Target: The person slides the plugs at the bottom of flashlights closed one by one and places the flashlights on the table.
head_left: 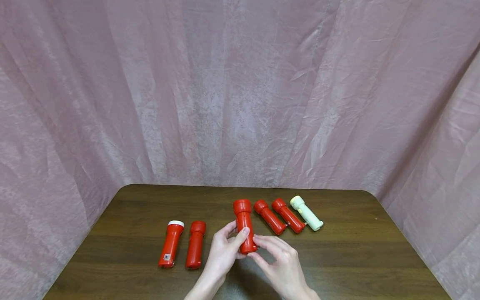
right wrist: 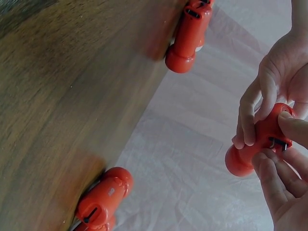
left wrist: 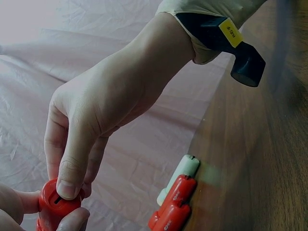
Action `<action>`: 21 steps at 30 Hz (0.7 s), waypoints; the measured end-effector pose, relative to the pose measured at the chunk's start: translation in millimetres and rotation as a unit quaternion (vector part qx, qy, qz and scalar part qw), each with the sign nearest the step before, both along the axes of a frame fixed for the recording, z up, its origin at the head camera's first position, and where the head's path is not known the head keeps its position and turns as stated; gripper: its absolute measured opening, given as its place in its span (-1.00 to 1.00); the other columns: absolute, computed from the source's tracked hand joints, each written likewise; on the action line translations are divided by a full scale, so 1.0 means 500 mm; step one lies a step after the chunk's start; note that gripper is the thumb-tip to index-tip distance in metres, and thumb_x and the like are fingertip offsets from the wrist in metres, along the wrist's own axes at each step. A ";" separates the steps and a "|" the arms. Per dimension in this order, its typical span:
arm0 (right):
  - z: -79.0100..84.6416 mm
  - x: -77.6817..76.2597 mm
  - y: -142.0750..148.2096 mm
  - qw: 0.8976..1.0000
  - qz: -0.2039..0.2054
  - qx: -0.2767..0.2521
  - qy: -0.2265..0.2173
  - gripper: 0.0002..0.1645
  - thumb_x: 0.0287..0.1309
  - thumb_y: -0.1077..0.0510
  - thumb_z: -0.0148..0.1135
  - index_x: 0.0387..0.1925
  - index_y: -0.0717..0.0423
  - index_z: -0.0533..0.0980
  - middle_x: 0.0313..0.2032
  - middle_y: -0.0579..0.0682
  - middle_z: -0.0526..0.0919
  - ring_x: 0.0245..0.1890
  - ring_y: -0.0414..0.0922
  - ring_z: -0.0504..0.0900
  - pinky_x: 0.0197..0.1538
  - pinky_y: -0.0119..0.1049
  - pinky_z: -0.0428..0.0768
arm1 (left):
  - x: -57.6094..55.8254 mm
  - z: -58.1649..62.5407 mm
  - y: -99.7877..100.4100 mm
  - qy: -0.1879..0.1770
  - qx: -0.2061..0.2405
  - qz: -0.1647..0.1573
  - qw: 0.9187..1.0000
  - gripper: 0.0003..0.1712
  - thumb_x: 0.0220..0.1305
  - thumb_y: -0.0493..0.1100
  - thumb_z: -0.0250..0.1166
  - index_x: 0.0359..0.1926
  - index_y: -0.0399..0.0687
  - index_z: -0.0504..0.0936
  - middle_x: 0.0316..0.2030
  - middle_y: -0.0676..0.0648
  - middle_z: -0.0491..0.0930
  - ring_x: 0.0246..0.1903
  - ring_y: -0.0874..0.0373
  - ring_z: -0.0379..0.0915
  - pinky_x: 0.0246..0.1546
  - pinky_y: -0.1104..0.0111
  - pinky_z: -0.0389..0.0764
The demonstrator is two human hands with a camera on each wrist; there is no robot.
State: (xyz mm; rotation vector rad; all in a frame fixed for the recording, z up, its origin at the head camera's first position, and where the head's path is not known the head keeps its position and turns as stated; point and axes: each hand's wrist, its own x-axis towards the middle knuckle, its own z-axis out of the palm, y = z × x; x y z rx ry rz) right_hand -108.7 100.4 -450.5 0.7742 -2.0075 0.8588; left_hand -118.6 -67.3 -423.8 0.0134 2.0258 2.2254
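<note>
A red flashlight [head_left: 245,221] is held up above the table, its wide head pointing away. My left hand [head_left: 222,253] grips its body, thumb along the top. The right hand [head_left: 282,261] pinches the tail end between thumb and fingers. In the left wrist view, that thumb lies on the end face of the flashlight [left wrist: 46,208], beside a dark slot. On the flashlight's side in the right wrist view, small metal prongs [right wrist: 284,146] show at a dark opening near the right fingertips.
Left on the wooden table [head_left: 131,233] lie a red flashlight with a white rim [head_left: 171,246] and an all-red flashlight [head_left: 195,246]. To the right are two red flashlights, one nearer [head_left: 271,217] and one farther [head_left: 288,216], then a pale green flashlight [head_left: 308,215]. Pink curtains [head_left: 240,91] hang behind.
</note>
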 end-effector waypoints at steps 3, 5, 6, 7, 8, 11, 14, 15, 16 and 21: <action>-0.001 0.000 -0.001 1.000 0.000 -0.001 0.000 -0.51 -0.20 0.21 0.72 -0.11 0.08 0.77 -0.20 -0.04 0.87 -0.23 -0.11 0.84 0.01 -0.48 0.72 | 0.000 0.001 0.000 0.000 0.002 0.001 1.000 -0.27 0.53 -0.12 0.26 0.49 -0.50 0.28 0.05 -0.39 0.69 -0.25 0.23 0.72 -0.39 0.42 0.76; -0.002 0.000 -0.002 1.000 -0.001 -0.001 0.001 -0.51 -0.20 0.20 0.73 -0.11 0.08 0.77 -0.19 -0.04 0.87 -0.23 -0.12 0.84 0.01 -0.48 0.72 | 0.001 0.001 0.000 0.000 0.002 0.003 1.000 -0.27 0.53 -0.11 0.27 0.48 -0.50 0.29 0.05 -0.39 0.69 -0.25 0.24 0.72 -0.39 0.43 0.76; -0.003 0.000 -0.002 1.000 -0.001 -0.001 0.001 -0.51 -0.20 0.20 0.73 -0.11 0.08 0.77 -0.19 -0.04 0.88 -0.23 -0.12 0.84 0.01 -0.48 0.72 | 0.002 0.001 0.000 0.000 0.002 0.003 1.000 -0.27 0.53 -0.11 0.27 0.48 -0.51 0.29 0.06 -0.40 0.69 -0.25 0.24 0.72 -0.39 0.43 0.76; -0.003 0.000 -0.003 1.000 -0.002 -0.002 0.001 -0.52 -0.19 0.19 0.73 -0.11 0.08 0.77 -0.19 -0.04 0.88 -0.23 -0.12 0.84 0.01 -0.48 0.72 | 0.002 0.000 0.000 0.000 0.001 0.004 1.000 -0.27 0.52 -0.11 0.27 0.48 -0.51 0.29 0.07 -0.40 0.68 -0.25 0.24 0.72 -0.39 0.42 0.76; -0.003 0.000 -0.003 1.000 -0.003 -0.001 0.003 -0.51 -0.20 0.19 0.73 -0.12 0.08 0.77 -0.19 -0.04 0.88 -0.23 -0.12 0.84 0.01 -0.48 0.72 | 0.003 0.000 -0.001 -0.002 -0.001 0.005 1.000 -0.26 0.52 -0.10 0.28 0.48 -0.51 0.29 0.08 -0.40 0.68 -0.24 0.24 0.72 -0.38 0.42 0.77; -0.003 0.002 -0.004 1.000 -0.005 0.000 0.006 -0.52 -0.20 0.18 0.73 -0.13 0.08 0.77 -0.20 -0.04 0.87 -0.24 -0.12 0.84 0.01 -0.49 0.72 | 0.005 -0.001 -0.002 -0.005 -0.003 0.005 1.000 -0.25 0.52 -0.09 0.29 0.48 -0.51 0.29 0.14 -0.41 0.64 -0.22 0.25 0.71 -0.36 0.41 0.78; -0.004 0.003 -0.005 1.000 -0.006 0.002 0.004 -0.59 -0.09 0.11 0.70 -0.14 0.09 0.77 -0.20 -0.05 0.87 -0.24 -0.12 0.84 0.00 -0.48 0.72 | 0.005 -0.003 -0.002 -0.005 -0.001 0.005 1.000 -0.25 0.52 -0.09 0.28 0.48 -0.51 0.29 0.18 -0.41 0.61 -0.20 0.24 0.71 -0.36 0.40 0.79; -0.004 0.004 -0.005 1.000 -0.007 0.002 0.000 -0.63 0.01 0.06 0.67 -0.15 0.10 0.77 -0.20 -0.05 0.87 -0.23 -0.12 0.84 0.01 -0.49 0.72 | 0.005 -0.003 -0.001 -0.003 0.000 0.004 1.000 -0.25 0.52 -0.09 0.28 0.48 -0.51 0.28 0.18 -0.42 0.61 -0.20 0.24 0.71 -0.36 0.40 0.79; -0.004 0.004 -0.004 1.000 -0.008 0.002 -0.003 -0.65 0.09 0.00 0.62 -0.15 0.11 0.77 -0.20 -0.05 0.87 -0.23 -0.12 0.84 0.01 -0.48 0.72 | 0.005 -0.003 -0.001 -0.001 0.002 0.003 1.000 -0.25 0.52 -0.09 0.28 0.48 -0.52 0.28 0.18 -0.42 0.60 -0.19 0.23 0.72 -0.36 0.39 0.79; -0.004 0.006 -0.005 1.000 -0.016 0.005 -0.010 -0.52 0.33 -0.22 0.35 -0.17 0.13 0.77 -0.20 -0.04 0.87 -0.21 -0.13 0.84 0.00 -0.48 0.73 | 0.004 -0.003 0.001 0.005 0.007 0.004 1.000 -0.25 0.53 -0.11 0.27 0.48 -0.53 0.27 0.18 -0.43 0.60 -0.20 0.22 0.73 -0.37 0.41 0.78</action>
